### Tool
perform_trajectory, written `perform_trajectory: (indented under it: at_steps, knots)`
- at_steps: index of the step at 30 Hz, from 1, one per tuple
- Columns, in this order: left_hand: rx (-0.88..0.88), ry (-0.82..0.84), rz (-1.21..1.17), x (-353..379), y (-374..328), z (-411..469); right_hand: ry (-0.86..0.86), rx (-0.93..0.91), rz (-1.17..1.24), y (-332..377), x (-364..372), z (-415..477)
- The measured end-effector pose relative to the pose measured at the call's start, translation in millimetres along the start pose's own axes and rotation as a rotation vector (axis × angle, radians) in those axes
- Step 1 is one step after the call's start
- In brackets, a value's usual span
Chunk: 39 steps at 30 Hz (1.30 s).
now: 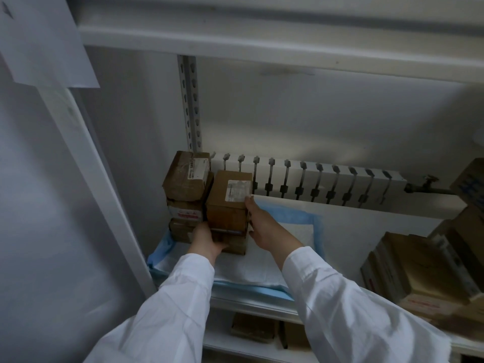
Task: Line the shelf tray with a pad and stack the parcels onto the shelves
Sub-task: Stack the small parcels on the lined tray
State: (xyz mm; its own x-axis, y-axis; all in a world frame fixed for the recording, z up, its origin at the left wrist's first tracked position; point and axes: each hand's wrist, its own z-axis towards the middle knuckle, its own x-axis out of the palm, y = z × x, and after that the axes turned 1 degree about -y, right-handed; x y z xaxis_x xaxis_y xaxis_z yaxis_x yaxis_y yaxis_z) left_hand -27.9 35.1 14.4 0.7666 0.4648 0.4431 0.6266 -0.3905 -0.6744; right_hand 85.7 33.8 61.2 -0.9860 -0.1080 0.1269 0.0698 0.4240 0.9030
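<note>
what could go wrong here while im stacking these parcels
1. The front stack of brown cardboard parcels is several high, gripped low by the left hand and braced on its side by the right hand; it may topple when released.
2. Pushing it back could bunch up the blue-edged white pad beneath it.
3. The leaning brown boxes on the right look unsteady and might slide.

Rightmost parcels — blurred, edge-cropped
</note>
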Motion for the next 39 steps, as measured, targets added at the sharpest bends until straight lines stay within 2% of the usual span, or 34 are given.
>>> perform_trajectory:
  at_steps: [7,12,17,21,25,32,39]
  knots:
    - [-0.026,0.042,-0.088,-6,0,7,-0.022,-0.026,-0.040,5,-8,-10]
    - [-0.057,-0.047,-0.113,2,4,10,-0.064,0.005,-0.086,5,-12,-15]
    - [0.068,-0.266,-0.043,31,10,-19,-0.222,0.003,-0.138,14,-29,-18]
    - [-0.102,-0.296,-0.086,57,30,-40,-0.299,-0.090,-0.099,18,-57,-26]
    - [-0.151,-0.192,-0.099,97,53,-67,-0.367,-0.162,-0.105,24,-95,-47]
    - [-0.294,0.136,0.049,152,120,-76,-0.552,-0.233,-0.189,21,-177,-91]
    - [-0.343,0.206,0.245,188,168,-88,-0.660,-0.235,-0.232,4,-236,-115]
